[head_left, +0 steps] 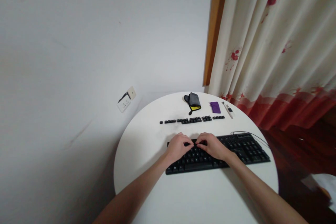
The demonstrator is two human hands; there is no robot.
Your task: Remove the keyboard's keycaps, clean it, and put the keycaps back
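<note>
A black computer keyboard (199,165) lies on the round white table, its upper-row area partly covered by my hands. My left hand (179,146) is over the left part of the keys, thumb and fingertips closed in a pinch. Close beside it, my right hand (212,146) makes a similar pinch, its fingertips almost meeting the left ones. Whatever sits between the fingertips is too small to make out. Beyond the keyboard, loose black keycaps (194,120) stand in a row of separate groups.
Toward the table's (141,140) far edge lie a folded grey-and-yellow cloth (194,100), a purple cloth (215,107) and a slim white brush-like tool (228,110). The keyboard cable (256,135) runs off the right. A wall socket (124,103) is at left, a curtain (252,42) at right.
</note>
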